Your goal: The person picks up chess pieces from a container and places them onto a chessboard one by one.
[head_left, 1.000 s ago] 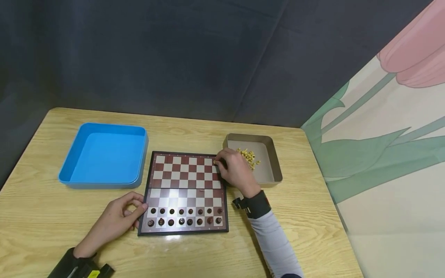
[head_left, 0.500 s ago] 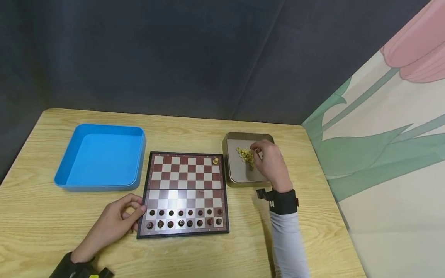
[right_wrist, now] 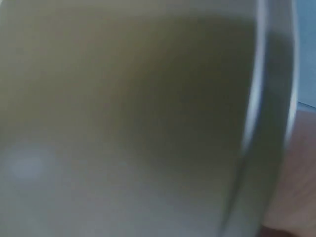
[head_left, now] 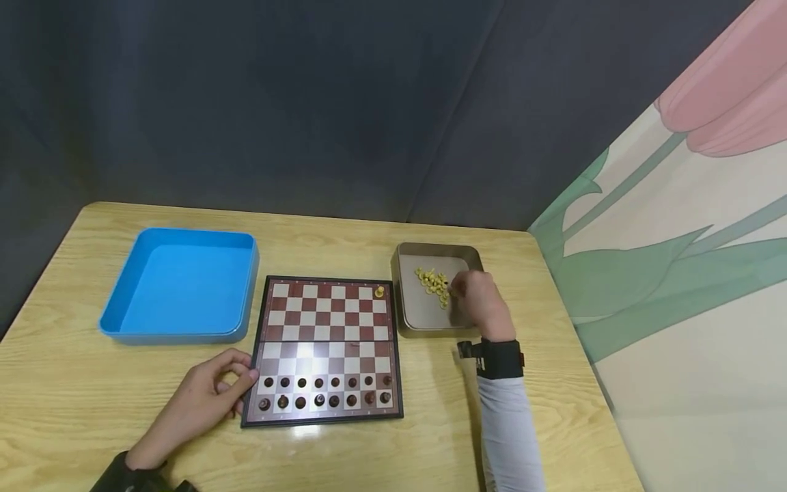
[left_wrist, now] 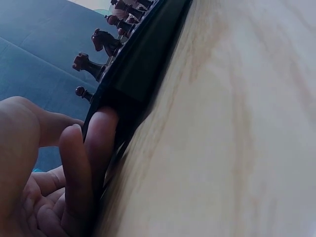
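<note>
A chessboard [head_left: 322, 331] lies on the table, two rows of dark pieces [head_left: 300, 402] along its near side. One gold piece [head_left: 379, 292] stands on the far right corner square. My left hand [head_left: 199, 396] grips the board's left edge, thumb at the rim; in the left wrist view its fingers [left_wrist: 101, 131] press the black side wall below a dark rook [left_wrist: 89, 66]. My right hand [head_left: 482, 301] reaches into a metal tin [head_left: 424, 321], bent fingertips at the pile of gold chess pieces [head_left: 433, 281]. Whether they pinch one I cannot tell.
A blue tray [head_left: 184, 287] stands left of the board. The wooden table [head_left: 332, 458] ends at a dark curtain [head_left: 264, 116] behind, with a flower-patterned cloth [head_left: 676, 273] at right. The tin wall [right_wrist: 266, 123] fills much of the right wrist view.
My right hand has left the board's far right corner, where the gold piece now stands, and moved right into the tin. My left hand has stayed at the board's edge.
</note>
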Tool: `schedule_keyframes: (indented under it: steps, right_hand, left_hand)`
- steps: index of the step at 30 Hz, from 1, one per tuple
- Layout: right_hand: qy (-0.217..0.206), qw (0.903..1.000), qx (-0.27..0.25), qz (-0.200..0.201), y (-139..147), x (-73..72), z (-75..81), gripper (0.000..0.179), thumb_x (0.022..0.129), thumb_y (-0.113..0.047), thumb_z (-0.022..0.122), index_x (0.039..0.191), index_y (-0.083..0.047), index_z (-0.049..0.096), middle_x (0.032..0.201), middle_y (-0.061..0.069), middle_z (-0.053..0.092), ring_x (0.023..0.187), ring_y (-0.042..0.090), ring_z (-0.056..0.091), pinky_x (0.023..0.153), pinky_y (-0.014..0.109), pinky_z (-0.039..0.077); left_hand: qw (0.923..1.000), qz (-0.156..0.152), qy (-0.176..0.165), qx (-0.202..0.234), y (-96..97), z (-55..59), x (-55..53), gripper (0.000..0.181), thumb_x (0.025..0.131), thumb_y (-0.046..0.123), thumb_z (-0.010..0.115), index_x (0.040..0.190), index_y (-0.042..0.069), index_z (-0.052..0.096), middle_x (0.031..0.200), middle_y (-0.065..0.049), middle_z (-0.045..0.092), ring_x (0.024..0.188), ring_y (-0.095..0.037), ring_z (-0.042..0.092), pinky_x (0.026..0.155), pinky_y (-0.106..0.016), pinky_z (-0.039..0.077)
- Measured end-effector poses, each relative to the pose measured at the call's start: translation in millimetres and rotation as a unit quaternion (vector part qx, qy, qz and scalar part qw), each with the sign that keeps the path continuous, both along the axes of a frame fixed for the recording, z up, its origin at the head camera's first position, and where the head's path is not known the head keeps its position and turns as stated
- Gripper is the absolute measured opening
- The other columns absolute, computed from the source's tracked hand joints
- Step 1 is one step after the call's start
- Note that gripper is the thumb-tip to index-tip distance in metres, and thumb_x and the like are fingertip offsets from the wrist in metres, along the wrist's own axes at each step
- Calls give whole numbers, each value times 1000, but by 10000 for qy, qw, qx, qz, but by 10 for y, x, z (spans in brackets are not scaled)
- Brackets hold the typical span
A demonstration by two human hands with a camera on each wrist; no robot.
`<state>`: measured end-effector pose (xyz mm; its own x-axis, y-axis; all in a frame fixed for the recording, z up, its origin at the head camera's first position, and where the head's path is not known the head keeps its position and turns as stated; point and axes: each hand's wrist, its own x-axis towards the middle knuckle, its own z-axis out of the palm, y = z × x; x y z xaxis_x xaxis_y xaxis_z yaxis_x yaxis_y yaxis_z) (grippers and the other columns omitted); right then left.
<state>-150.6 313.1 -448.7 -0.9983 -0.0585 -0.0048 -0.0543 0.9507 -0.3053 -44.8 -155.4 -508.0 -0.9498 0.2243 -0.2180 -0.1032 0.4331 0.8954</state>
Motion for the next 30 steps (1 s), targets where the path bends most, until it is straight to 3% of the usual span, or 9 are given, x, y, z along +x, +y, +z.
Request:
schedule_keyframes:
  steps: [5, 15, 23, 30]
  right_hand:
    - [67, 9999, 140, 7, 20, 8, -76, 8, 89, 6, 70, 89, 1, 77, 88, 13, 76, 81, 28, 72, 72, 45, 60]
    - [370, 9993, -75, 34, 11, 24, -43, 4, 88, 6, 72, 90, 4, 75, 86, 17, 74, 75, 28, 69, 68, 46, 58]
    - [1120, 9931, -282, 182, -101, 64, 184, 6, 89, 3, 71, 92, 2, 76, 85, 14, 72, 74, 27, 66, 65, 43, 55]
    - [1598, 9802, -723, 920, -377, 179, 402, 7, 91, -1, 72, 96, -1, 76, 89, 8, 72, 79, 21, 67, 65, 37, 53]
  left_hand:
    - [10000, 3, -33, 17, 16, -37, 37, 35, 98, 28, 70, 120, 2, 64, 94, -6, 69, 52, -14, 64, 46, -27, 47]
    - [9999, 15, 77, -126, 16, 18, -11, 31, 98, 29, 69, 115, 3, 65, 92, -7, 69, 53, -15, 66, 46, -28, 47]
    - [9996, 32, 52, -265, 12, 29, -36, 31, 99, 31, 69, 115, 6, 65, 93, -8, 69, 53, -17, 66, 46, -29, 47]
    - [9996, 15, 70, -270, 37, 47, -26, 31, 98, 30, 69, 115, 5, 65, 92, -6, 69, 52, -15, 66, 45, -27, 45]
